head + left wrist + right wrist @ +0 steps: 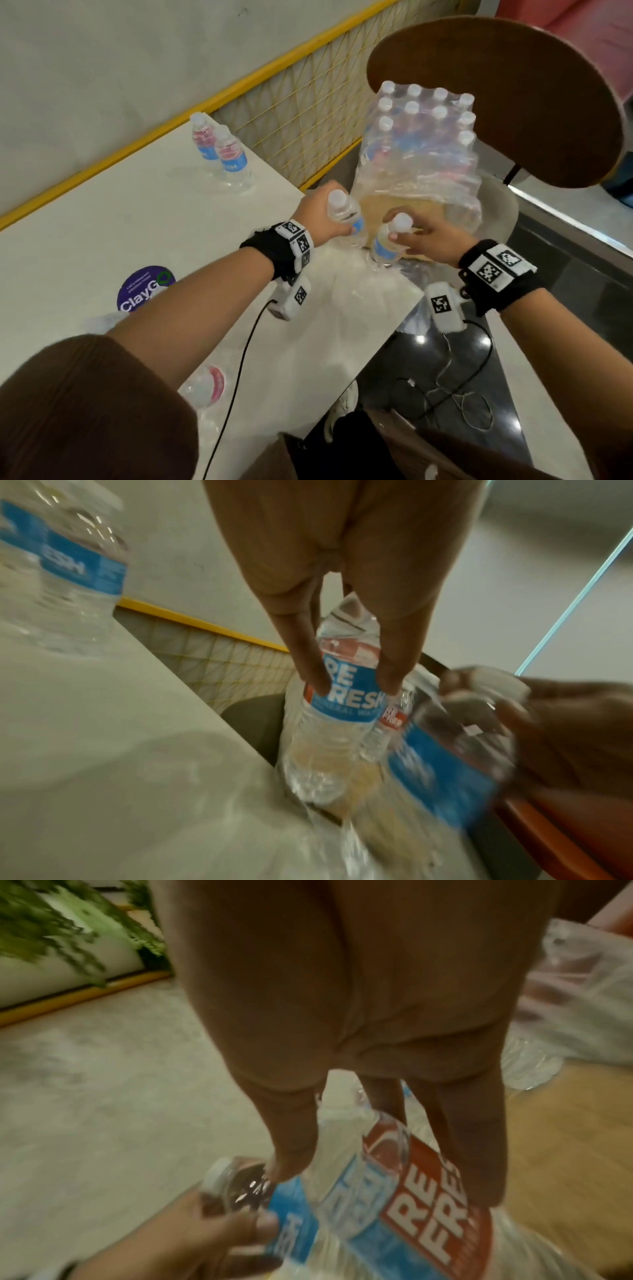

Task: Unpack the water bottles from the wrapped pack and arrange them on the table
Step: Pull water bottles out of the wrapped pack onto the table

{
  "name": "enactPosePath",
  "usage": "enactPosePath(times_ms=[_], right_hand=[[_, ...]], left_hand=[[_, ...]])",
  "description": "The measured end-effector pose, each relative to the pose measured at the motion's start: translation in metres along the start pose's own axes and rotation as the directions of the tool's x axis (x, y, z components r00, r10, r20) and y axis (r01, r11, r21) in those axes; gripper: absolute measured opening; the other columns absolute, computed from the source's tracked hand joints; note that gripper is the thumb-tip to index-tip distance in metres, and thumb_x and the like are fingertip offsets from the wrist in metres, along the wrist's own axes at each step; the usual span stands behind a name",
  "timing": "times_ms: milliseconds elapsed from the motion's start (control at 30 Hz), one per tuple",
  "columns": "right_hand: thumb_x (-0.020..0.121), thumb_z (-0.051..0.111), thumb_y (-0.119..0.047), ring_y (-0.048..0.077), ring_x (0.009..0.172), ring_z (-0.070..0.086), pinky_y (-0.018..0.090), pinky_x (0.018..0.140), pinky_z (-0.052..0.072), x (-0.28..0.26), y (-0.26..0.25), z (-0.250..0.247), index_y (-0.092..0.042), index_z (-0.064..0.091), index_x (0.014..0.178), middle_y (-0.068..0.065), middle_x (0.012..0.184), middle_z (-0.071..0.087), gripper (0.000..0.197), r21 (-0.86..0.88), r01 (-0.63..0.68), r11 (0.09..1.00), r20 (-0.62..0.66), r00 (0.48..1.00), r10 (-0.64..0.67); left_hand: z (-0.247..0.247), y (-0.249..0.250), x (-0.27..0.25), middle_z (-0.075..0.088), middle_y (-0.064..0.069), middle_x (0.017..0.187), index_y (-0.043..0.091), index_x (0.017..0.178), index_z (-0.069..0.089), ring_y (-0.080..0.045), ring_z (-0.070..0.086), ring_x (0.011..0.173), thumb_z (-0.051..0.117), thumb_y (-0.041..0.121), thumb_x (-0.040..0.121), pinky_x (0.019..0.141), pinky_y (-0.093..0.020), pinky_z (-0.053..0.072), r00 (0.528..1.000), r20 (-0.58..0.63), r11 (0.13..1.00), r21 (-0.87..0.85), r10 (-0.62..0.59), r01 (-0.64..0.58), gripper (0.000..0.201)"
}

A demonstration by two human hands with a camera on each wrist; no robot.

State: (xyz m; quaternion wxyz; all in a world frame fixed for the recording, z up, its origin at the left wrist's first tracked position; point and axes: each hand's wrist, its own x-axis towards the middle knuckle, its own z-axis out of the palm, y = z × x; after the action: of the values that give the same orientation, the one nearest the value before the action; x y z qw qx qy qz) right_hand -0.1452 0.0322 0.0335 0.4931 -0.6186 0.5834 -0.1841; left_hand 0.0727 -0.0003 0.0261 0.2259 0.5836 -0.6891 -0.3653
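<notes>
While the left hand [317, 214] curls its fingers around the shoulder of one clear plastic water bottle with a white cap and blue-and-red label [344, 214], the right hand [433, 240] pinches a second bottle of the same kind [387, 241] just under its cap. The left wrist view shows thumb and finger [308, 653] pressed on either side of the blue label, which reads "RE FRESH" in white; below the fingertips the ribbed, see-through body hangs down past the edge of the pale table [102, 222]. The right wrist view shows that hand's fingers [291, 1139] spread over the tilted second bottle, its red label panel beside the blue one. Both held bottles are close together, just in front of the torn clear shrink-wrap pack [421, 150], which lies beyond the fingertips on a seat; rows of white caps show through the wrap. Two more upright bottles [222, 150] stand on the table, well beyond the left hand.
</notes>
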Motion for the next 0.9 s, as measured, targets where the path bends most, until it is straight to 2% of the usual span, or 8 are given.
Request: enactPosePath(times_ms=[67, 167, 333, 433, 667, 767, 833, 900], right_hand=[[0.09, 0.061, -0.013, 0.002, 0.088, 0.053, 0.011, 0.073, 0.048, -0.024, -0.007, 0.016, -0.022, 0.054, 0.111, -0.011, 0.102, 0.056, 0.024, -0.043, 0.077, 0.996, 0.154, 0.986, -0.069], [0.09, 0.062, -0.021, -0.013, 0.09, 0.051, 0.016, 0.087, 0.042, -0.055, -0.026, 0.049, -0.029, 0.056, 0.112, -0.026, 0.105, 0.055, 0.024, -0.134, 0.18, 0.974, 0.365, 0.923, -0.121], [0.088, 0.065, -0.027, 0.006, 0.111, 0.053, 0.033, 0.103, 0.041, -0.086, -0.04, 0.134, -0.032, 0.056, 0.114, -0.018, 0.12, 0.058, 0.028, -0.21, 0.322, 0.923, 0.641, 0.758, -0.119], [0.086, 0.067, -0.025, 0.016, 0.113, 0.055, 0.038, 0.104, 0.042, -0.099, -0.045, 0.181, -0.026, 0.057, 0.116, -0.008, 0.121, 0.06, 0.031, -0.187, 0.377, 0.907, 0.68, 0.716, -0.157], [0.083, 0.07, -0.026, 0.016, 0.114, 0.053, 0.036, 0.103, 0.041, -0.104, -0.061, 0.221, -0.029, 0.057, 0.12, -0.009, 0.126, 0.058, 0.039, -0.225, 0.358, 0.906, 0.567, 0.805, -0.177], [0.08, 0.074, -0.022, 0.013, 0.116, 0.052, 0.028, 0.104, 0.041, -0.098, -0.068, 0.207, -0.027, 0.056, 0.122, -0.006, 0.13, 0.055, 0.046, -0.213, 0.247, 0.945, 0.51, 0.854, -0.109], [0.079, 0.074, -0.019, 0.013, 0.098, 0.056, 0.027, 0.093, 0.046, -0.091, -0.072, 0.192, -0.02, 0.06, 0.115, 0.0, 0.113, 0.06, 0.039, -0.234, 0.183, 0.955, 0.436, 0.898, -0.065], [0.08, 0.073, -0.018, 0.015, 0.081, 0.056, 0.03, 0.08, 0.05, -0.082, -0.075, 0.178, -0.016, 0.062, 0.104, 0.003, 0.096, 0.061, 0.027, -0.293, 0.124, 0.948, 0.33, 0.944, -0.021]], left_hand=[[-0.02, 0.004, -0.012, 0.059, 0.003, 0.097, 0.012, 0.11, 0.055, -0.016, 0.056, 0.087, 0.085, 0.019, 0.064, 0.074, -0.022, 0.041, 1.0, 0.014, 1.0, 0.024, -0.018, 0.017, 0.056], [-0.045, 0.004, -0.033, 0.059, 0.001, 0.098, 0.013, 0.11, 0.054, -0.02, 0.055, 0.089, 0.084, 0.022, 0.063, 0.074, -0.026, 0.043, 0.995, 0.099, 0.98, 0.198, -0.026, 0.006, 0.057], [-0.058, -0.015, -0.079, 0.053, 0.0, 0.092, 0.018, 0.092, 0.048, -0.019, 0.048, 0.082, 0.083, 0.019, 0.064, 0.064, -0.025, 0.037, 0.942, 0.307, 0.906, 0.424, -0.135, -0.008, 0.045], [-0.058, -0.028, -0.105, 0.05, 0.002, 0.097, 0.018, 0.101, 0.049, -0.02, 0.049, 0.089, 0.083, 0.022, 0.067, 0.07, -0.024, 0.035, 0.897, 0.4, 0.82, 0.567, -0.186, -0.083, 0.048], [-0.066, -0.035, -0.136, 0.054, -0.001, 0.107, 0.01, 0.119, 0.052, -0.02, 0.05, 0.094, 0.079, 0.026, 0.074, 0.066, -0.026, 0.036, 0.872, 0.429, 0.766, 0.634, -0.234, -0.107, 0.056], [-0.071, -0.033, -0.147, 0.053, -0.005, 0.129, 0.013, 0.129, 0.049, -0.022, 0.052, 0.112, 0.076, 0.029, 0.077, 0.084, -0.028, 0.041, 0.867, 0.434, 0.739, 0.663, -0.246, -0.122, 0.061], [-0.076, -0.026, -0.156, 0.049, -0.005, 0.136, 0.014, 0.136, 0.043, -0.023, 0.049, 0.122, 0.075, 0.032, 0.078, 0.094, -0.029, 0.041, 0.874, 0.421, 0.725, 0.677, -0.242, -0.125, 0.068], [-0.083, -0.016, -0.167, 0.048, -0.007, 0.135, 0.014, 0.136, 0.043, -0.025, 0.05, 0.12, 0.073, 0.034, 0.079, 0.095, -0.032, 0.041, 0.9, 0.388, 0.717, 0.684, -0.199, -0.136, 0.067]])
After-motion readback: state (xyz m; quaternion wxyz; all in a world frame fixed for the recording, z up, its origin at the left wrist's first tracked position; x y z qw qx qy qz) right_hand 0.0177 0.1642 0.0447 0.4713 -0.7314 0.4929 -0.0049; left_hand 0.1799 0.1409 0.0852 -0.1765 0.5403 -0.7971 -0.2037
